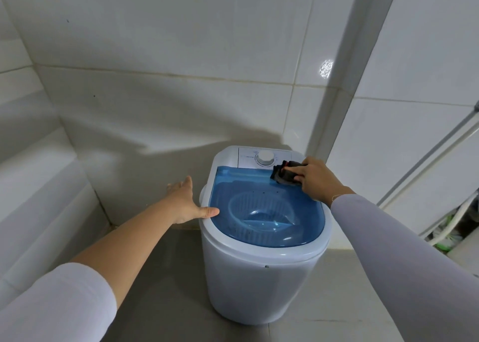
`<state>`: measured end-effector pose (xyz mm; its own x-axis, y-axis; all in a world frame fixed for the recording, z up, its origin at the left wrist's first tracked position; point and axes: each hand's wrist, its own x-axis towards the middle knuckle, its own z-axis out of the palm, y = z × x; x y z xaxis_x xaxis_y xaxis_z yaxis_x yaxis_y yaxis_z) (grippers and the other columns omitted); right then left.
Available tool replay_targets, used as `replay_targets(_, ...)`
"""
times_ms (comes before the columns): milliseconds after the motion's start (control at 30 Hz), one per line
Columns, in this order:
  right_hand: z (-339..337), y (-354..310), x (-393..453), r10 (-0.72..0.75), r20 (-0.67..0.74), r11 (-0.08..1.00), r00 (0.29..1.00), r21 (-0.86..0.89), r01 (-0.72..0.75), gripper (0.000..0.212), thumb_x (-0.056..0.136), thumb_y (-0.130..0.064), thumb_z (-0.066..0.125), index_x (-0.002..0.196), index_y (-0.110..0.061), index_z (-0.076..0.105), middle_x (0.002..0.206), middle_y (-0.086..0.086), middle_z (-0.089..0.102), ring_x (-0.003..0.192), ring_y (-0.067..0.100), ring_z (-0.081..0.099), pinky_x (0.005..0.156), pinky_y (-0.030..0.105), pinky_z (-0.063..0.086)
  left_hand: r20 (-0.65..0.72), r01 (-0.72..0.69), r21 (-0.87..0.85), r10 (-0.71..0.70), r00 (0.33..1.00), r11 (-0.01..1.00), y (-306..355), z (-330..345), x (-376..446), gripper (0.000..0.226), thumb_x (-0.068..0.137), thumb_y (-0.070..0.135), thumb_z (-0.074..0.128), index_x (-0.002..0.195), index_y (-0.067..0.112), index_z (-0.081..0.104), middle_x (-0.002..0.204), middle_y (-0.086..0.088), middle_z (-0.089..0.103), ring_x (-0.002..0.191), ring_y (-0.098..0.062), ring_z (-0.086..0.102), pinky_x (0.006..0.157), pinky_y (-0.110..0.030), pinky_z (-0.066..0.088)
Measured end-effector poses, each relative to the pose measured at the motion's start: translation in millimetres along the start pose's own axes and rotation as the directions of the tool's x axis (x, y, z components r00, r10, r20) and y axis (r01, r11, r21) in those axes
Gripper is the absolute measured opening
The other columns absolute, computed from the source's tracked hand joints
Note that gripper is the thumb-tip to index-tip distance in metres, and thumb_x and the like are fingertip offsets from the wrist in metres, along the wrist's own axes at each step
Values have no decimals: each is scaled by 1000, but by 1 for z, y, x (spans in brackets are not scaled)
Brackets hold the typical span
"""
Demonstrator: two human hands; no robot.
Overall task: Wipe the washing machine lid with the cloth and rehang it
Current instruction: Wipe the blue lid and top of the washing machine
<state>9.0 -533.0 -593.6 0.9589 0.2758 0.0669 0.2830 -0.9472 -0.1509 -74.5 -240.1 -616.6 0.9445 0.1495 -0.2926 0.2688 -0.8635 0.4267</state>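
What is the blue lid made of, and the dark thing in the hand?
The blue lid looks like see-through glossy plastic: the ribbed basket shows through it. The cloth looks like soft dark fabric, since it bunches in folds where the right hand holds it.

A grey tiled floor (160,289) carries a small white washing machine (259,284), a rounded tub that stands upright directly on the tiles. Behind the washing machine the floor meets a white tiled wall (168,43), and a dark grimy seam runs along that join to the washing machine's left. Further left of the washing machine, a pale smooth ledge (39,199) rises from the floor's edge. To the right of the washing machine, white hoses and some green items (445,240) lie low near the floor, too blurred to identify.
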Motion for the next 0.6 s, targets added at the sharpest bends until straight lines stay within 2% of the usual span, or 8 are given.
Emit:
replay_targets(133, -2, 13, -11, 19, -23, 1000, 1000, -13, -20, 40, 95, -11, 41, 129, -28, 54, 112, 18, 51, 103, 35, 52, 90, 35, 42, -3, 7, 25, -7, 1000, 1000, 0, -1, -1, 121, 70, 63, 68, 153, 14, -6, 162, -7, 0, 149, -28, -2, 121, -48, 13)
replay_targets(233, -1, 22, -19, 76, -50, 996, 996, 46, -74, 38, 96, -13, 42, 129, -26, 54, 110, 19, 52, 100, 36, 54, 83, 31, 40, -2, 12, 43, -12, 1000, 999, 1, -2, -1, 121, 70, 63, 68, 153, 13, -6, 162, -8, 0, 149, -28, -3, 121, -47, 12)
replay_targets(400, -2, 41, -34, 146, -55, 983, 988, 119, -138, 38, 95, -12, 42, 126, -26, 57, 103, 21, 58, 90, 36, 56, 78, 36, 45, 7, 16, 56, -17, 1000, 998, 3, -5, -1, 121, 70, 61, 69, 153, 13, -5, 162, -8, 1, 149, -28, -1, 120, -48, 14)
replay_targets(500, -7, 50, -38, 173, -61, 984, 983, 57, -170, 37, 94, -11, 42, 125, -21, 60, 95, 17, 54, 81, 30, 52, 71, 32, 41, 1, 20, 77, -20, 1000, 997, 5, -6, -2, 121, 71, 61, 69, 153, 12, -6, 162, -9, 2, 149, -29, -1, 120, -47, 14)
replay_targets(600, -23, 41, -34, 197, -150, 976, 969, 129, -178, 37, 95, -11, 40, 126, -23, 58, 92, 12, 46, 80, 28, 48, 71, 31, 38, -12, 20, 82, -19, 1000, 996, 6, -6, -4, 120, 71, 61, 68, 152, 13, -6, 162, -9, 2, 149, -29, -2, 121, -48, 14)
